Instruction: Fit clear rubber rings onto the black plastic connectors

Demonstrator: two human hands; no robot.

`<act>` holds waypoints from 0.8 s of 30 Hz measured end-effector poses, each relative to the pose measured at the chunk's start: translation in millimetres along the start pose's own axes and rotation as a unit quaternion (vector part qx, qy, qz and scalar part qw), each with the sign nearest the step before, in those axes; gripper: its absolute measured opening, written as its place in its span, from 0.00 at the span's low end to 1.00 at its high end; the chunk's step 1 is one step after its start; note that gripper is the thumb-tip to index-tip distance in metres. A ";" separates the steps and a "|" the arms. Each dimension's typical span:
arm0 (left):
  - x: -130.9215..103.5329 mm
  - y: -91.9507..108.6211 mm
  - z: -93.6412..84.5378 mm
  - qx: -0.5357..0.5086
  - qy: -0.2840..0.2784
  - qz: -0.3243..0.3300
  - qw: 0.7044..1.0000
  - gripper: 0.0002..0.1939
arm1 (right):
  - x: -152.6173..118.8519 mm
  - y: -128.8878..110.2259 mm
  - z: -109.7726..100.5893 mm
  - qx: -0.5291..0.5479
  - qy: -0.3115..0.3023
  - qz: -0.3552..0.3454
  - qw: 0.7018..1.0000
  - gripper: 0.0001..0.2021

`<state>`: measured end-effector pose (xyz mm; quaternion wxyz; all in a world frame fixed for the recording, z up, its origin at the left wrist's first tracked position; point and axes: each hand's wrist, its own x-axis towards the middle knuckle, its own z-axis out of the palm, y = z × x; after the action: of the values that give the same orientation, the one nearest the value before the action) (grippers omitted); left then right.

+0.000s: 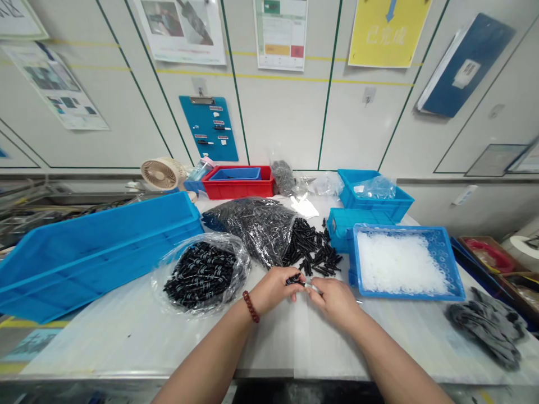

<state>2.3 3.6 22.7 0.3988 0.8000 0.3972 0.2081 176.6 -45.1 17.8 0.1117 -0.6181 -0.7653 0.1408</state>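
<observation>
My left hand (274,290) is closed round small black rod-like parts (295,278). Opposite it, my right hand (336,303) pinches a slim whitish piece (311,287) whose tip meets the end of a black part between the hands. The fingers partly hide both pieces. Just beyond the hands lies a loose heap of similar black parts (309,247), spilling from a large clear plastic bag (252,227). To the left, an open clear bag (197,275) holds black parts with pale rings. On the right stands a blue tray (457,280) of small white translucent rings (400,261).
A long blue bin (101,247) flanks the left side. At the back stand a red bin (238,191), a small fan (160,174) and a blue crate (374,196). White gloves (305,206) lie behind the heap; grey gloves (488,325) rest at the right edge.
</observation>
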 end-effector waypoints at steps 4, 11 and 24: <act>0.1 -0.5 -0.6 -0.004 -0.007 0.011 1.000 0.05 | 0.0 1.2 0.5 0.003 0.006 0.019 1.000 0.15; 1.3 -1.3 -3.5 0.031 0.014 0.037 0.999 0.08 | 0.2 6.3 2.9 0.068 0.021 -0.058 0.996 0.09; 0.1 -0.5 -5.1 0.044 0.016 0.024 0.999 0.07 | 0.5 7.0 1.1 0.071 0.008 -0.066 0.995 0.10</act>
<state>-1.2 6.3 25.2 0.3513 0.8227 0.3928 0.2130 182.5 -43.3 14.3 0.1711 -0.5574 -0.7917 0.1821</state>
